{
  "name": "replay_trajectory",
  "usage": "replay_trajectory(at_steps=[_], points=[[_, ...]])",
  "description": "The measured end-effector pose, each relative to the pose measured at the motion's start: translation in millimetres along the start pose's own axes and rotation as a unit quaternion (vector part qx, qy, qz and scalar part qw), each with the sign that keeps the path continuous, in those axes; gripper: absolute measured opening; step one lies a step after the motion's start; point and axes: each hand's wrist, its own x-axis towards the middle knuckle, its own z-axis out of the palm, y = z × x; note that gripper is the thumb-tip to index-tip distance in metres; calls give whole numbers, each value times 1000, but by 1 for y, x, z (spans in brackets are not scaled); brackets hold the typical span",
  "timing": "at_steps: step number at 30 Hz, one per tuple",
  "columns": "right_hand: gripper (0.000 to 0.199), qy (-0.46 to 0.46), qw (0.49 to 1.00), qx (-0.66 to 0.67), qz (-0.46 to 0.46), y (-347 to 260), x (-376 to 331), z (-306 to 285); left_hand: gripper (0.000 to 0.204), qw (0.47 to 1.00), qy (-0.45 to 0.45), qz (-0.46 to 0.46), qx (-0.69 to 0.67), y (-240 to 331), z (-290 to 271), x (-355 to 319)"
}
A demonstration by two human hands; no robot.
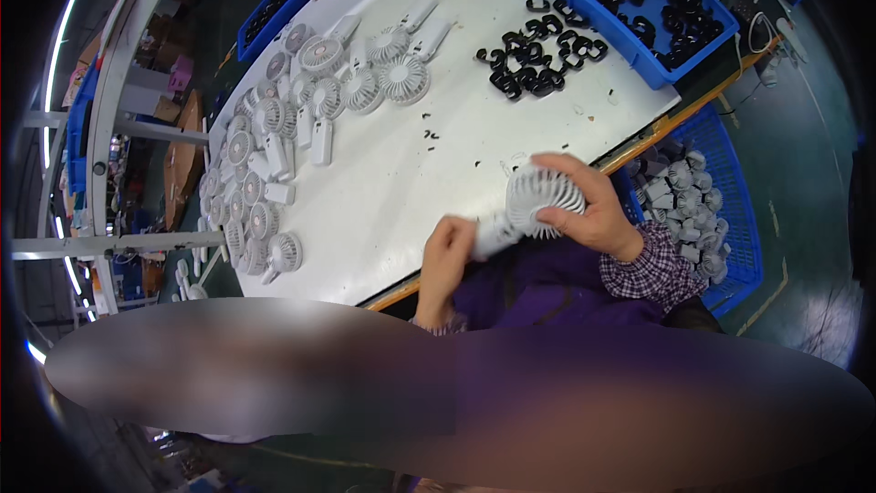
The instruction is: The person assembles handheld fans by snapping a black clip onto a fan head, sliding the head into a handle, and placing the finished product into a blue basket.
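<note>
A white handheld fan [545, 201] with a round slatted head is held just over the table's near edge, in front of my purple apron. My right hand [598, 210] grips the fan's head, thumb across the slats and fingers over the far rim. My left hand [447, 260] is closed at the end of the fan's handle [495, 236]; both the handle and those fingers are slightly blurred. Small black bits [431, 134] lie on the white table [383, 192] beyond the fan. A pile of black C-shaped clips [538, 55] rests farther back.
Many white handheld fans [274, 116] crowd the table's left side. A blue bin [630, 14] of black parts stands at the back right, a smaller blue bin [274, 14] at the back left. Right of the table, a blue basket [744, 228] holds grey-white fan parts.
</note>
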Motion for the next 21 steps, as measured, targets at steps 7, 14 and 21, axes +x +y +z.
replay_trajectory(at_steps=[7,14,21], points=[[37,-82,997,-13,-3,5,11,35,31,991,22,88,102,2,29,-29],[21,53,991,36,119,64,21,-17,27,960,47,-93,-261,-6,22,-28],[20,69,860,-489,124,108,130,-84,26,962,-33,21,-270,-2,10,-1]])
